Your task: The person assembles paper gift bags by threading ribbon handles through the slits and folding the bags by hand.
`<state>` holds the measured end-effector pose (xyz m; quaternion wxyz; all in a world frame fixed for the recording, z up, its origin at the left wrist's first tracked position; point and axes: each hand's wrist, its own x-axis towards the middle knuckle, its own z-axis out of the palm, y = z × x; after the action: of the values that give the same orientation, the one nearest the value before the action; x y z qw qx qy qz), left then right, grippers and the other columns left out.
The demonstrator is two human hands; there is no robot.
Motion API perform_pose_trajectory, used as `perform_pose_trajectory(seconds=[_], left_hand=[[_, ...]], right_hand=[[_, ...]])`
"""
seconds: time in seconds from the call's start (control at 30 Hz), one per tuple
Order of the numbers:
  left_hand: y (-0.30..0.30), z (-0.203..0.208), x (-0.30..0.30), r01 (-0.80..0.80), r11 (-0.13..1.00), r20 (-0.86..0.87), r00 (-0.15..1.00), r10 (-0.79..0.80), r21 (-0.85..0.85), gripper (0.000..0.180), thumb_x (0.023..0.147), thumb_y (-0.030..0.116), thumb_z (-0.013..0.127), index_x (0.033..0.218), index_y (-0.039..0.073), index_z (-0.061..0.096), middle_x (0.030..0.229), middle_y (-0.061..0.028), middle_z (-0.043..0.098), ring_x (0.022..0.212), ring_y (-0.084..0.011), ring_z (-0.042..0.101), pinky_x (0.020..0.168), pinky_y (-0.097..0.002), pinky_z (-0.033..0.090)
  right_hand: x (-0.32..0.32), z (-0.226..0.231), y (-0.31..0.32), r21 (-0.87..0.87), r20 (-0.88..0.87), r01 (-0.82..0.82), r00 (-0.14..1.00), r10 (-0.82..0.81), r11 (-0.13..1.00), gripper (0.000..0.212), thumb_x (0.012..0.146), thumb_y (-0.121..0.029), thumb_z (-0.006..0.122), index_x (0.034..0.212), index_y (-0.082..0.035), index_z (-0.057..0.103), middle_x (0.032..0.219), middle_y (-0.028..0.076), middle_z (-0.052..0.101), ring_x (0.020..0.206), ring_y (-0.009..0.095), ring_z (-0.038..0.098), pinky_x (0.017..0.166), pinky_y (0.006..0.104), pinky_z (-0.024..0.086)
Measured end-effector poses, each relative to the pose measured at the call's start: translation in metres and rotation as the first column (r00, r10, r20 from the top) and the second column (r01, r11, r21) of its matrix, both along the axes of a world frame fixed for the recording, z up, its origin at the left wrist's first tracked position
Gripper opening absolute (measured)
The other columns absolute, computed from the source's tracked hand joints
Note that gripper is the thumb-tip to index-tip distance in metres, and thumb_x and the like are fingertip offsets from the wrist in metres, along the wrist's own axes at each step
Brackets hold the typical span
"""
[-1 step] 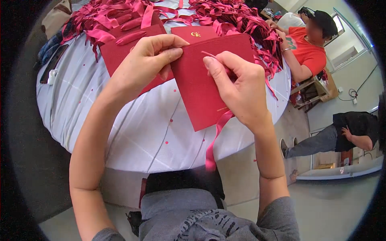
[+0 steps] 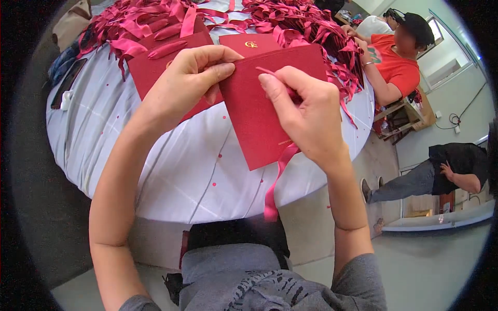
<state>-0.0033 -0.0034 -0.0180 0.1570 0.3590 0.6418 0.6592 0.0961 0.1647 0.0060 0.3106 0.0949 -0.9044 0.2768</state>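
A dark red card folder hangs tilted over the near side of the round table. My left hand pinches its upper left corner between thumb and fingers. My right hand is closed in front of the folder, with a pink-red satin ribbon in its grip. A short ribbon end sticks out past the thumb, and the long tail hangs below the hand toward the table edge. Another red folder with a gold emblem lies just behind. More red folders lie under and beyond my left hand.
Heaps of red folders with ribbons cover the far part of the white-clothed table. A dark phone and a white earphone case lie at the left. A person in orange works at the right; another person stands farther off.
My right hand and the ribbon end have shifted slightly left across the folder. My left hand keeps its pinch.
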Motion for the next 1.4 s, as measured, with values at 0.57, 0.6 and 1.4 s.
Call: perform_pose_trajectory(seconds=[0.57, 0.6, 1.4], left_hand=[[0.010, 0.009, 0.020, -0.100, 0.995, -0.113, 0.988, 0.103, 0.030, 0.020, 0.082, 0.002, 0.059, 0.100, -0.006, 0.057, 0.087, -0.0040, 0.061, 0.079, -0.0068, 0.056, 0.067, -0.0218, 0.047], [0.013, 0.014, 0.024, -0.114, 0.993, -0.133, 0.984, 0.117, 0.031, 0.020, 0.081, 0.002, 0.060, 0.099, -0.006, 0.058, 0.087, -0.0038, 0.061, 0.078, -0.0071, 0.056, 0.068, -0.0220, 0.046], [-0.005, -0.020, 0.008, -0.188, 0.982, -0.527, 0.837, 0.148, -0.023, 0.029, 0.089, -0.001, 0.047, 0.118, -0.005, 0.048, 0.119, -0.0135, 0.053, 0.110, -0.0198, 0.049, 0.095, -0.0300, 0.037]], right_hand=[[0.004, -0.007, -0.015, 0.312, -0.184, 0.155, 0.978, -0.101, 0.937, 0.022, 0.080, -0.014, 0.059, 0.062, -0.005, 0.049, 0.056, 0.011, 0.053, 0.050, 0.028, 0.056, 0.045, 0.0388, 0.042], [0.005, -0.006, -0.016, 0.328, -0.178, 0.179, 0.976, -0.125, 0.928, 0.021, 0.079, -0.013, 0.059, 0.062, -0.005, 0.050, 0.055, 0.012, 0.053, 0.050, 0.028, 0.056, 0.045, 0.0388, 0.043], [-0.005, -0.012, -0.020, -0.334, 0.097, -0.051, 0.991, 0.088, 0.941, 0.029, 0.073, -0.012, 0.046, 0.052, 0.007, 0.052, 0.056, 0.027, 0.051, 0.055, 0.042, 0.055, 0.053, 0.0474, 0.045]])
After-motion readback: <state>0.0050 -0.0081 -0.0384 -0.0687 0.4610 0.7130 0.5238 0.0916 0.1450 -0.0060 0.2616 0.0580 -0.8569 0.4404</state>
